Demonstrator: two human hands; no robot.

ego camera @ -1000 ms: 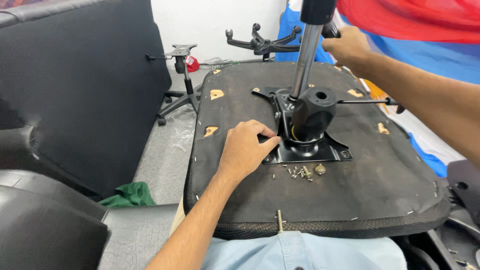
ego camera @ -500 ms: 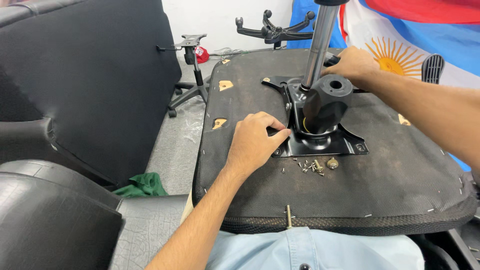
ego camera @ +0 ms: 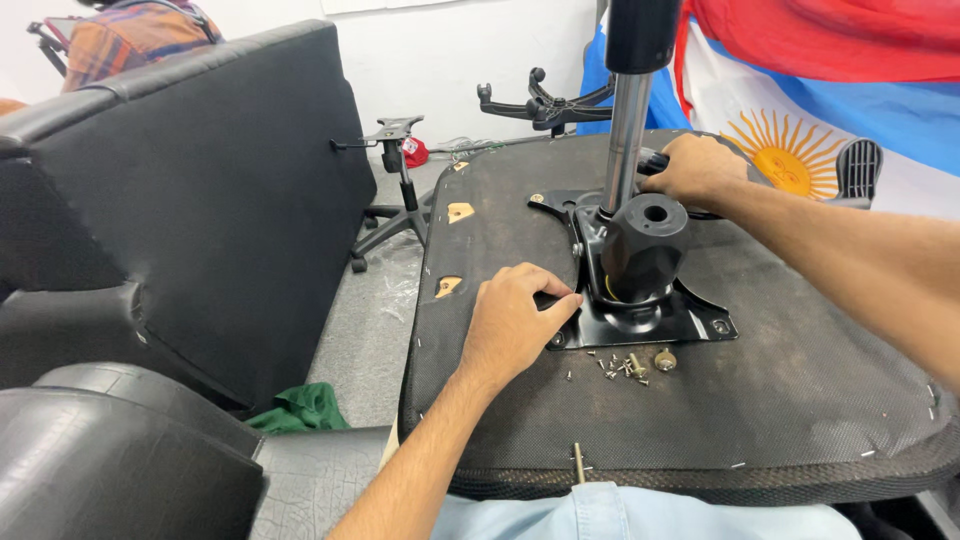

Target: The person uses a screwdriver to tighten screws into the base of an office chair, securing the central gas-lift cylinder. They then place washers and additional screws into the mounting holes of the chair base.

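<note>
Bright, even indoor light; soft shadows; sharp focus; slight wide-angle edge stretch.
</note>
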